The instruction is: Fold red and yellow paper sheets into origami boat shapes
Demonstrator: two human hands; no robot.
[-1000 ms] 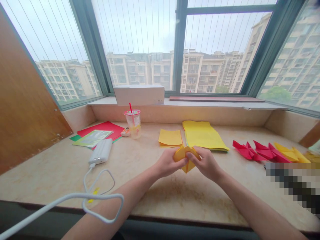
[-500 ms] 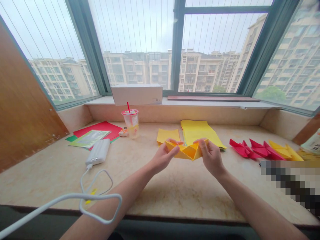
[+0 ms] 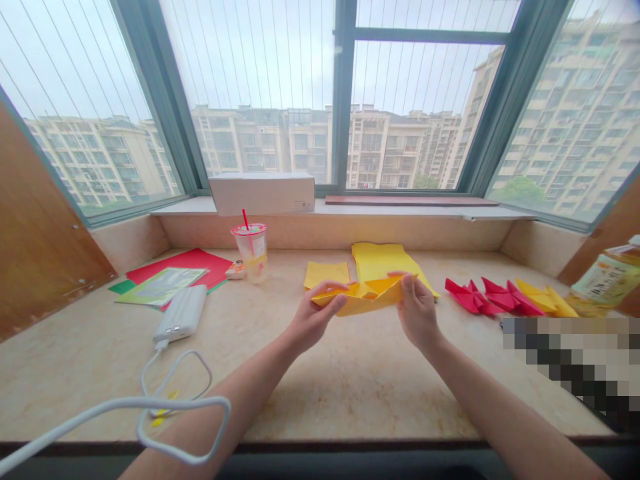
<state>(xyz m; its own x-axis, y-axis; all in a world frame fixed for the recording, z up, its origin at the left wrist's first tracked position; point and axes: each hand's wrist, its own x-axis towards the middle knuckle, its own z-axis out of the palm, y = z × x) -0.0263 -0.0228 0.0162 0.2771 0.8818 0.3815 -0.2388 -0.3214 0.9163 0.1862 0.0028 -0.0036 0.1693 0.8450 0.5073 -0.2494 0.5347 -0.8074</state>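
Observation:
A folded piece of yellow paper (image 3: 367, 303) is stretched between my two hands, above the marble-patterned counter. My left hand (image 3: 320, 310) pinches its left end between thumb and fingers. At its right end, my right hand (image 3: 417, 310) grips with the thumb on the near side. Behind the paper lie a small yellow square sheet (image 3: 327, 273) and a stack of yellow paper (image 3: 383, 260). Off to the right are red folded paper pinwheels (image 3: 470, 297) and a yellow one (image 3: 545, 298) in a row.
On the left are a white power bank (image 3: 181, 313) with a looping white cable (image 3: 180, 403), red paper (image 3: 200, 257) and a plastic cup (image 3: 251, 253) with a straw. A bottle (image 3: 607, 277) stands far right. A white box (image 3: 263, 193) rests on the windowsill.
The folded yellow paper is pulled wider and straighter, its middle pockets flatter. My left hand has shifted slightly left. The view has turned a little right, showing more of the bottle.

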